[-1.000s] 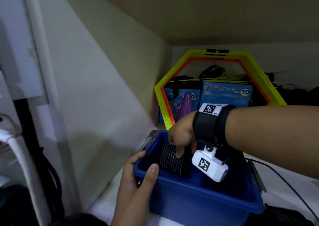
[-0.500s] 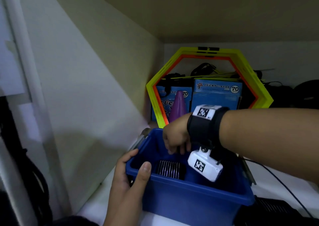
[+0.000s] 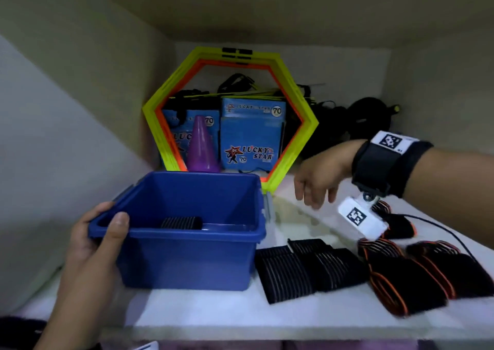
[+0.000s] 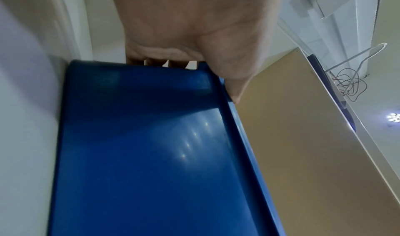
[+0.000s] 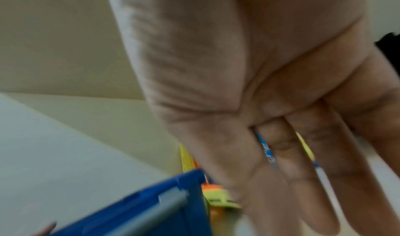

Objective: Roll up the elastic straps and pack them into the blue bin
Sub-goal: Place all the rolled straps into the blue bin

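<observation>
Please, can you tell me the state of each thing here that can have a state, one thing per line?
Blue plastic bin: upright, no lid on, gripped at its corner.
Rolled black striped strap: inside the bin.
Flat black striped straps: unrolled on the shelf.
Black straps with orange edges: unrolled on the shelf.
Left hand: grips the bin rim.
Right hand: empty, fingers relaxed.

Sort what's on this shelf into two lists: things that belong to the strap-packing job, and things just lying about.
Job:
- blue bin, gripped by left hand
- rolled strap inside it
- grey-striped straps on the shelf
- orange-edged straps
- right hand, empty

Lying about:
- hexagon frames
- Lucky Star boxes
- purple cone
</observation>
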Demonstrator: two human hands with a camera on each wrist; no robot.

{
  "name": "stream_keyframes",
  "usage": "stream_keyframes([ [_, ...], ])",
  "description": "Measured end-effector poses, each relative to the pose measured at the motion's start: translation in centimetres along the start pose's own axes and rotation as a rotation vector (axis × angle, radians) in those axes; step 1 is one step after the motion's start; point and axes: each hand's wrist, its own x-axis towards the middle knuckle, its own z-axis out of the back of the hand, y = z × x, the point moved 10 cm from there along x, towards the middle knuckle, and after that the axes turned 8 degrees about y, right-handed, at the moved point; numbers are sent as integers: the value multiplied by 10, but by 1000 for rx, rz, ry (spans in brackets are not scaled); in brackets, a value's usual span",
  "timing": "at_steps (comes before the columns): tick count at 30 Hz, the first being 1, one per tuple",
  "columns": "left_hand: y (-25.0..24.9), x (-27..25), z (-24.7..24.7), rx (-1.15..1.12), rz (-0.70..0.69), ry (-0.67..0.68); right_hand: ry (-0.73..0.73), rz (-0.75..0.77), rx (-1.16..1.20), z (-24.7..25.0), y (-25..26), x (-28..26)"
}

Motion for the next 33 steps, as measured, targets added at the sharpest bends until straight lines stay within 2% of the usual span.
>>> stream_keyframes([
  [4, 1, 1, 4, 10, -28, -22, 155, 14, -74, -67, -17, -13],
  [9, 0, 2, 4, 14, -90, -17, 135, 68, -225, -95, -10, -14],
  [12, 6, 8, 5, -51, -63, -37, 104, 86, -227, -92, -8, -6],
  [15, 18, 16, 20, -82, -41, -122, 138, 81, -243, -93, -8, 2],
  [20, -2, 3, 1, -2, -86, -11, 128, 78, -260, -89, -11, 11],
  [26, -5, 0, 0, -16, -81, -42, 187, 123, -74, -94, -21, 15],
  [30, -8, -1, -4, -4, -33, -17, 115, 89, -30, -65, -28, 8],
  [33, -7, 0, -4, -24, -8, -3, -24, 93, 37, -20, -21, -5],
])
